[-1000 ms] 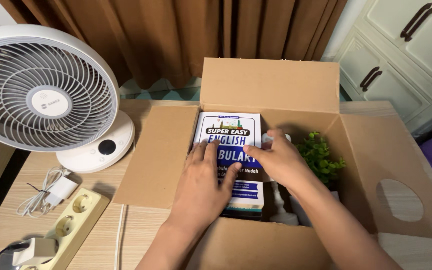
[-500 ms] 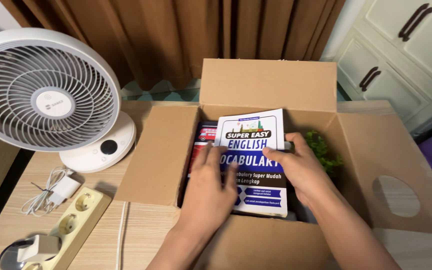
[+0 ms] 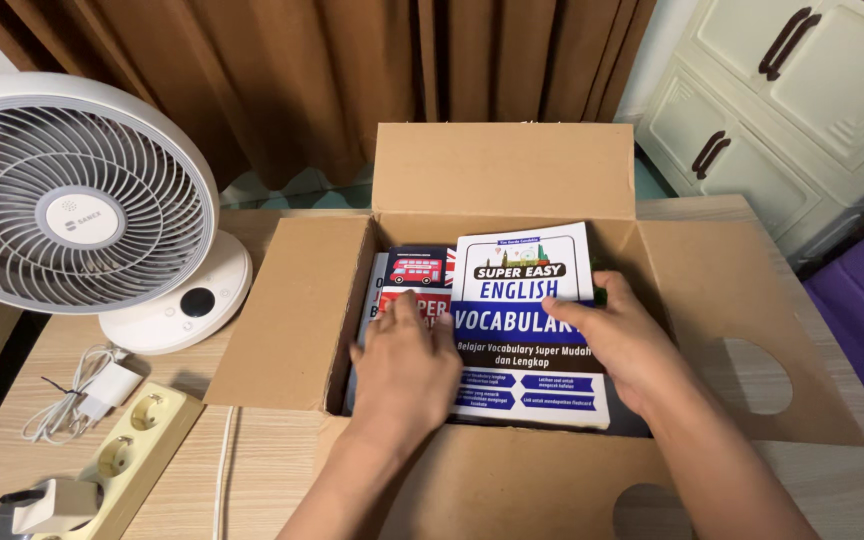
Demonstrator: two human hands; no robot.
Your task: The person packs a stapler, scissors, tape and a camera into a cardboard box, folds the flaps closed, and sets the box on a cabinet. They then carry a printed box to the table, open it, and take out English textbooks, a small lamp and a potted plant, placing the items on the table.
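A wooden counter [image 3: 282,470] is seen from above, with brown curtains [image 3: 352,70] hung behind it and a pale green cupboard [image 3: 782,110] stood at the right. A big cardboard box [image 3: 502,170] is set in the middle of the counter, with all four flaps folded out. A white fan [image 3: 77,215] is stood on the counter just left of the box. A cream power strip [image 3: 132,455] is laid near the front left corner, with a white plug [image 3: 47,505] pushed into it. A white charger with a bundled cord [image 3: 92,395] is laid between the fan and the power strip.

Inside the box, a white and blue book [image 3: 527,330] is held flat, over the middle and right part of the box. A second book with a red bus on its cover [image 3: 417,268] is seen at the left side of the box, partly under the first book.

The left hand [image 3: 407,365] is laid open and flat, with its fingers spread over the second book and the left edge of the white and blue book. The right hand [image 3: 617,345] is curled loosely round the right edge of the white and blue book, with the thumb pressed on the cover
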